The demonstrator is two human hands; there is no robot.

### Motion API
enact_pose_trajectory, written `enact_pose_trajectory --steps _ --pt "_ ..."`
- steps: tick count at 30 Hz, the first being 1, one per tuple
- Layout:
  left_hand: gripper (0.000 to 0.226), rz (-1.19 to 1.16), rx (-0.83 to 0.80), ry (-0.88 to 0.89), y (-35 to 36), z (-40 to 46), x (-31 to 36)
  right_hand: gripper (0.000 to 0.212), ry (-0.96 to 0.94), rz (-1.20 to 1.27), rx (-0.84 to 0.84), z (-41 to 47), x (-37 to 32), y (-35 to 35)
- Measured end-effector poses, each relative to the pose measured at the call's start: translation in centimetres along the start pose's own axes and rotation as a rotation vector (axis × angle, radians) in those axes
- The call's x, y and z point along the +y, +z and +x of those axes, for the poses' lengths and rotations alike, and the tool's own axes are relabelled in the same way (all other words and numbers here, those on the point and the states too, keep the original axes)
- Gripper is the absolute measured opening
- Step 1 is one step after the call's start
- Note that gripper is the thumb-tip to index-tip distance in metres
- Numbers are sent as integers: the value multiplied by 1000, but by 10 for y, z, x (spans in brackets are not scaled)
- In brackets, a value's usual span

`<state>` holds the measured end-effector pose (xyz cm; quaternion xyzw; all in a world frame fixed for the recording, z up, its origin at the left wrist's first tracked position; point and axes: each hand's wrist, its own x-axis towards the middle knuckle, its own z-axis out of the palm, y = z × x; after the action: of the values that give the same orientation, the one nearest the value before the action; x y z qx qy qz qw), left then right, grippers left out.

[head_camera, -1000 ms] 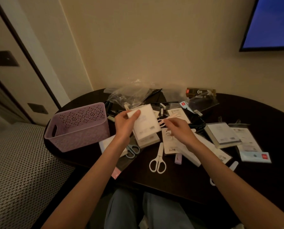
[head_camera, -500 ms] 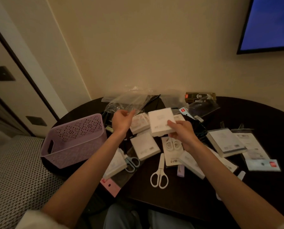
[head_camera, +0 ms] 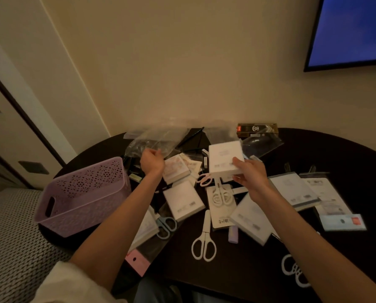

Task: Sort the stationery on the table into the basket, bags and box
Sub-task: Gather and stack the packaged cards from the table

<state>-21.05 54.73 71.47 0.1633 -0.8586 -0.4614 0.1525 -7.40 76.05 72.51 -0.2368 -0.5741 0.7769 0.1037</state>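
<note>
The right hand (head_camera: 251,178) holds a white pad (head_camera: 225,157) above the cluttered bench (head_camera: 346,154), fingers (head_camera: 237,161) grasping its near edge, probably lifting it clear for sorting. Its face tilts toward the person, long axis running away toward the wall. The left hand (head_camera: 152,160) reaches at a clear bag (head_camera: 158,138), fingers curled; whether it grips is unclear. The purple basket (head_camera: 82,195) waits left

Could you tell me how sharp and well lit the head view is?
Head view: dim and warm-toned; the dark table swallows detail; the right hand and its white box are motion-blurred, print unreadable; wide-angle bending curves the door frame; the screen glows blue.
</note>
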Motion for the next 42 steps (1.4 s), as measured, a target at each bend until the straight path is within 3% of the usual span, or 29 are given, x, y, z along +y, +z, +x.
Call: enact_pose_trajectory --steps 4,9,14,17,20,22,24,30,33,37,39,42 --pt "13 -142 21 120 -17 0 2 36 -54 33 73 -3 -6 -4" --pt "14 -312 -239 333 -48 -9 4 37 -191 96 165 -14 -24 -1" --pt "16 -278 -449 377 -67 -8 1 34 -269 196 260 -29 -39 3" --pt "23 -206 -398 303 -69 -1 -4 33 -299 183 265 -39 -41 1" --pt "22 -15 -237 194 -67 4 -4 30 -320 153 270 -44 -39 -3" --pt "36 148 -138 185 -64 -7 -1 26 -316 125 282 -46 -37 -8" --pt "40 224 -66 289 -58 -28 5 22 -295 111 293 -46 -33 -15" --pt "20 114 -74 889 -36 -110 15 30 -200 143 323 -50 -22 -35" --pt "31 171 -158 1114 -33 -143 16 31 -175 157 336 -56 -21 -45" --pt "50 453 -251 1245 -24 -169 6 18 -123 157 307 -65 -24 -61" --pt "44 518 -278 1285 -21 -173 3 5 -108 124 253 -71 -27 -67" --pt "21 592 -332 1297 -21 -174 3 7 -123 -46 187 -80 -29 -71"
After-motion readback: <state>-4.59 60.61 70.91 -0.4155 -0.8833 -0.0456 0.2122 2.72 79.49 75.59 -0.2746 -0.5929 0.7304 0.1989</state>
